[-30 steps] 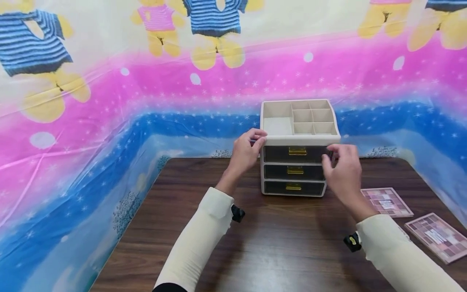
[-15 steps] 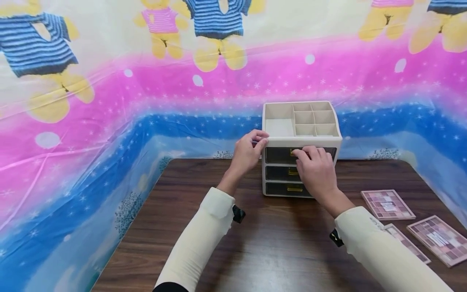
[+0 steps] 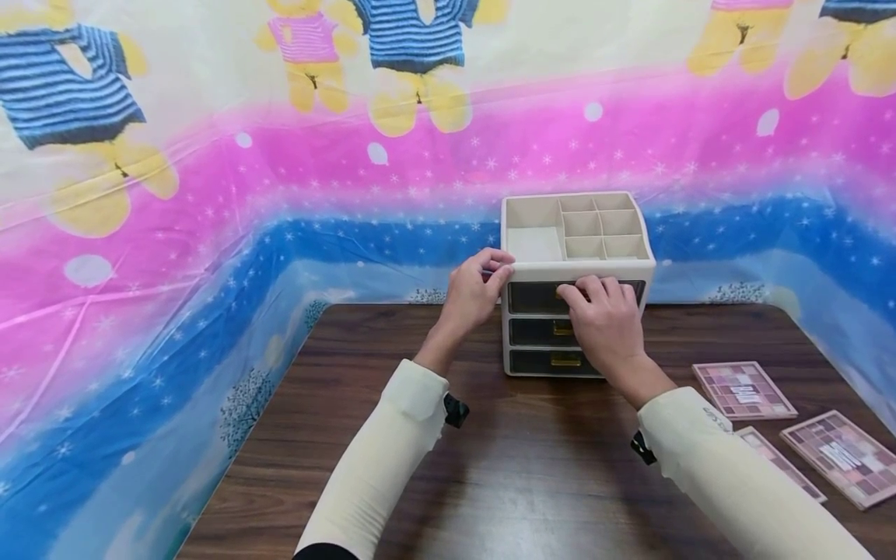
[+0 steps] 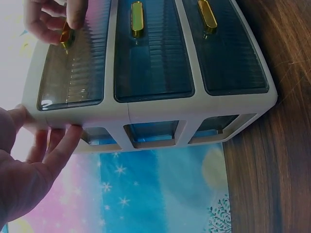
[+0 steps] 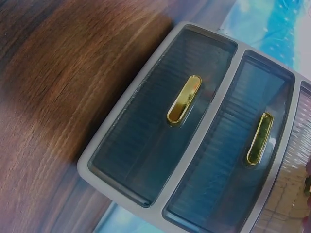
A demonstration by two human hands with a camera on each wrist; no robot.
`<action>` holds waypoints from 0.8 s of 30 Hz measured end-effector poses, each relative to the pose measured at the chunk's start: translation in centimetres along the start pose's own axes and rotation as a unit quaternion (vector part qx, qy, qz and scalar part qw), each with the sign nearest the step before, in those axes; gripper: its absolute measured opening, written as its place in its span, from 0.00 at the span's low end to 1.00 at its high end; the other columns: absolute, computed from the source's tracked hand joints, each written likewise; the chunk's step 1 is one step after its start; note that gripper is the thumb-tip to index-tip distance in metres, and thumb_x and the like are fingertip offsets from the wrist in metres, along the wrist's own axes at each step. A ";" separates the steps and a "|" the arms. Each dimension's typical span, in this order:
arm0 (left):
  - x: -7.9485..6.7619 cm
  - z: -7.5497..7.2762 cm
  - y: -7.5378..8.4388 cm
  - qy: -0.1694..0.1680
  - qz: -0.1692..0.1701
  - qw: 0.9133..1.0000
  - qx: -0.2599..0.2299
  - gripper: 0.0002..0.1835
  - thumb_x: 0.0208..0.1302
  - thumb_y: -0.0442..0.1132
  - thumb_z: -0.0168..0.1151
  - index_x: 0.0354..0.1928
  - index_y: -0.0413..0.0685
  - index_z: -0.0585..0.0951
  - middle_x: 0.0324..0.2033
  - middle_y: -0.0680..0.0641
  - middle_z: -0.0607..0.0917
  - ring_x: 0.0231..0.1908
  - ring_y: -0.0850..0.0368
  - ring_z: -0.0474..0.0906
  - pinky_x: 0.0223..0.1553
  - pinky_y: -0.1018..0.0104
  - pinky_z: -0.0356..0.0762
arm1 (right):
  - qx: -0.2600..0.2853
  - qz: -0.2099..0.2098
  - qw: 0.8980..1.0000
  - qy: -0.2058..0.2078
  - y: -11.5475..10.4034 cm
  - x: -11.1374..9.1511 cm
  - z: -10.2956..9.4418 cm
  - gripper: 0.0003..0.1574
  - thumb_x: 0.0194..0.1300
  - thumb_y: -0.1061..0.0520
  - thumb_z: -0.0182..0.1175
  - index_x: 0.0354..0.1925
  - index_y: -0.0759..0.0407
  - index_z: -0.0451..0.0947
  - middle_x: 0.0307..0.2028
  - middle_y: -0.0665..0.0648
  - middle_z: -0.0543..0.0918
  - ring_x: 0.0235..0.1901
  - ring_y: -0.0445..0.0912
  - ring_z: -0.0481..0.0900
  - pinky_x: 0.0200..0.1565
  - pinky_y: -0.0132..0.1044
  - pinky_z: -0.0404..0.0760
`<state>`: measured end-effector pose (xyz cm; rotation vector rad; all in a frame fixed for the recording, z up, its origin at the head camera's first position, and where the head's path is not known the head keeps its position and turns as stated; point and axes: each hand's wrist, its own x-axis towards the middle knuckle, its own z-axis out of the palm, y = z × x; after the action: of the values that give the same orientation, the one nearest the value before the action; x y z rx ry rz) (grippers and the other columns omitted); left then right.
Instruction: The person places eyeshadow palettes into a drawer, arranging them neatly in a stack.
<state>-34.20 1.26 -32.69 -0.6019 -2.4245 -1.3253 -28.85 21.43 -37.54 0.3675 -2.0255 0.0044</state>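
Observation:
A cream desktop organizer (image 3: 581, 271) with three dark see-through drawers stands on the table, its divided top facing up. My left hand (image 3: 474, 294) holds its upper left corner, thumb and fingers on the rim and side. My right hand (image 3: 610, 323) is in front of the top drawer (image 3: 533, 298), pinching its gold handle (image 4: 66, 38), as the left wrist view shows. All three drawers are pushed in. The middle drawer (image 5: 233, 141) and bottom drawer (image 5: 165, 111) show their gold handles in the right wrist view, where only bits of my right fingers appear at the edge.
Several-shade makeup palettes lie at the right: one palette (image 3: 744, 390) farther back, another palette (image 3: 840, 459) near the edge, and a third palette (image 3: 784, 467) partly under my right sleeve. A patterned cloth (image 3: 420, 179) hangs behind the brown wooden table (image 3: 518, 467).
My right hand has moved left from the organizer's right side to the top drawer's handle, uncovering the third palette. The left hand stays at the corner.

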 end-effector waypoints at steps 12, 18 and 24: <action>-0.1 -0.1 0.0 -0.004 0.005 1.000 -0.010 0.08 0.68 0.46 0.57 0.45 0.58 0.81 0.38 0.52 0.84 0.38 0.57 0.80 0.35 0.68 0.80 | -0.004 -0.032 0.999 0.039 0.0 -0.6 -0.7 0.09 0.66 0.63 0.55 0.39 0.54 0.81 0.34 0.59 0.81 0.33 0.57 0.78 0.34 0.53 0.76; -0.1 -0.2 0.2 -0.004 0.003 1.000 -0.003 0.08 0.69 0.47 0.57 0.45 0.59 0.81 0.39 0.52 0.84 0.38 0.59 0.80 0.36 0.68 0.80 | 0.006 -0.050 0.998 0.047 -0.1 -1.2 -1.5 0.09 0.65 0.64 0.55 0.39 0.55 0.81 0.34 0.60 0.81 0.33 0.58 0.77 0.33 0.54 0.75; -0.1 -0.1 0.0 -0.006 0.004 1.000 -0.005 0.08 0.69 0.47 0.56 0.45 0.59 0.81 0.39 0.52 0.84 0.39 0.59 0.80 0.36 0.68 0.80 | 0.018 -0.067 0.996 0.062 -0.4 -1.8 -2.4 0.09 0.62 0.64 0.58 0.40 0.56 0.82 0.34 0.60 0.82 0.32 0.59 0.77 0.32 0.54 0.75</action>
<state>-34.14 1.12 -32.67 -0.6230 -2.4228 -1.3360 -25.87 21.95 -38.03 0.5129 -1.8778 -0.0181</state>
